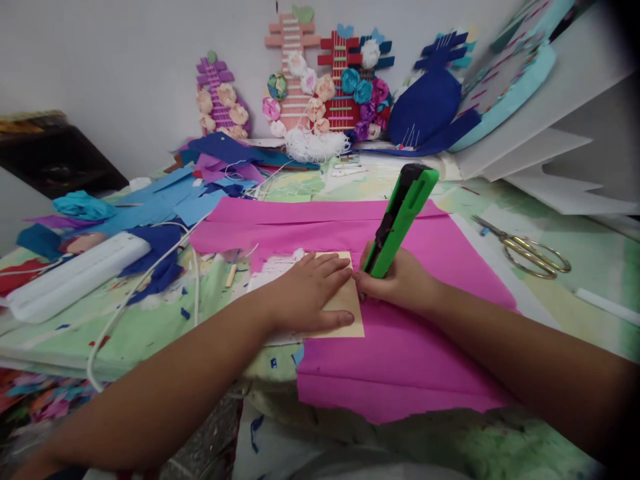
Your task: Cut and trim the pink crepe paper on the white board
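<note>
Pink paper [400, 353] is spread over the table in front of me. My left hand [320, 293] lies flat with its fingers apart on a pale yellow card [353, 323], pressing it against the paper. In my right hand [400, 283] is a green and black utility knife [400, 217], held upright like a pen and leaning to the right. Its lower end is at the card's right edge; the blade itself is hard to make out. A white piece [275, 270] with ragged lines lies partly under the card and my left hand.
Gold-handled scissors [535, 253] lie to the right. A white power strip [80, 277] with a cable [120, 313] and blue paper scraps [165, 193] are on the left. Paper-flower guitars [340, 87] stand along the wall, near white foam sheets [550, 127].
</note>
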`<state>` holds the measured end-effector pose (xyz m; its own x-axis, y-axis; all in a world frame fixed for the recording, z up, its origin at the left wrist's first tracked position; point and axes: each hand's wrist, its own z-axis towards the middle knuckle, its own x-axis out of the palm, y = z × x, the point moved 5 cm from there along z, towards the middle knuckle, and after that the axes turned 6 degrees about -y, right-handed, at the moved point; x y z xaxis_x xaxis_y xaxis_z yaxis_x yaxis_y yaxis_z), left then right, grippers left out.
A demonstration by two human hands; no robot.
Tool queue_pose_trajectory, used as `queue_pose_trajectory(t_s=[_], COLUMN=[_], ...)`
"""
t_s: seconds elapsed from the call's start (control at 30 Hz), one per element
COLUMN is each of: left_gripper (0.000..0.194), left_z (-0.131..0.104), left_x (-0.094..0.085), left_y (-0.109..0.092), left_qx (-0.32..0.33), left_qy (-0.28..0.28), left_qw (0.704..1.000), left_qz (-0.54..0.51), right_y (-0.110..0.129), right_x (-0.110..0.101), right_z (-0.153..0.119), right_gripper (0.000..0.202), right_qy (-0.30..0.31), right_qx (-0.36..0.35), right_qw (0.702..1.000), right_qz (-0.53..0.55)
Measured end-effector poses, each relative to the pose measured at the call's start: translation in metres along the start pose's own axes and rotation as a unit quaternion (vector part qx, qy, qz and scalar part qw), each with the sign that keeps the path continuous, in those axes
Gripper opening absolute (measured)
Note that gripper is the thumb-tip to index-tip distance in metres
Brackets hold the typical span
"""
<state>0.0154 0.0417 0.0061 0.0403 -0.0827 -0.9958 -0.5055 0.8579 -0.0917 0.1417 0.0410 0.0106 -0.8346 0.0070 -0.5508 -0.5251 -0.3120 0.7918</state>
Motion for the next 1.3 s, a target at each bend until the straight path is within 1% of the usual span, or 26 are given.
queue_pose_trajectory(t_s=[0.13, 0.3, 0.37, 0.47, 0.53, 0.63, 0.8, 0.9, 0.97, 1.17, 1.3], left_gripper=[0.065, 0.063, 0.064, 0.067, 0.066, 0.066, 0.067, 0.068, 0.068, 0.064, 0.065], left_z=[0.001, 0.0, -0.001, -0.001, -0.001, 0.0, -0.001, -0.002, -0.002, -0.002, -0.002], left_x=[-0.001, 0.0, 0.001, 0.003, 0.003, 0.002, 0.0, 0.0, 0.0, -0.002, -0.002], left_y=[0.0, 0.0, 0.0, 0.001, 0.001, 0.0, 0.001, 0.001, 0.001, -0.001, -0.001], left_qx=[-0.008, 0.004, 0.011, 0.018, 0.019, 0.018, 0.008, 0.004, 0.003, 0.006, 0.01], left_qy=[0.006, -0.005, -0.012, -0.02, -0.019, -0.016, -0.012, -0.01, -0.009, -0.005, -0.008], left_qw=[1.0, 1.0, 1.0, 1.0, 1.0, 1.0, 1.0, 1.0, 1.0, 1.0, 1.0], left_qz=[0.002, 0.014, 0.016, 0.015, 0.014, 0.012, 0.003, 0.005, 0.008, 0.009, 0.008], right_y=[0.005, -0.003, -0.006, -0.006, -0.004, -0.002, -0.005, -0.006, -0.006, -0.004, -0.004], right_x=[0.0, 0.0, -0.001, -0.004, -0.005, -0.005, -0.009, -0.008, -0.006, 0.0, -0.001], right_z=[-0.001, 0.001, 0.003, 0.005, 0.005, 0.005, 0.001, -0.001, -0.002, -0.001, 0.0], right_gripper=[0.014, 0.017, 0.019, 0.023, 0.024, 0.024, 0.027, 0.025, 0.023, 0.014, 0.015], right_qy=[0.006, 0.008, 0.0, -0.029, -0.04, -0.039, -0.043, -0.017, 0.003, 0.028, 0.017], right_qx=[-0.038, 0.021, 0.034, 0.038, 0.022, 0.007, 0.033, 0.059, 0.062, 0.049, 0.045], right_qw=[0.999, 1.0, 0.999, 0.999, 0.999, 0.999, 0.998, 0.995, 0.994, 0.996, 0.998], right_qz=[-0.007, 0.009, 0.013, -0.001, -0.013, -0.01, 0.026, 0.075, 0.086, 0.071, 0.034])
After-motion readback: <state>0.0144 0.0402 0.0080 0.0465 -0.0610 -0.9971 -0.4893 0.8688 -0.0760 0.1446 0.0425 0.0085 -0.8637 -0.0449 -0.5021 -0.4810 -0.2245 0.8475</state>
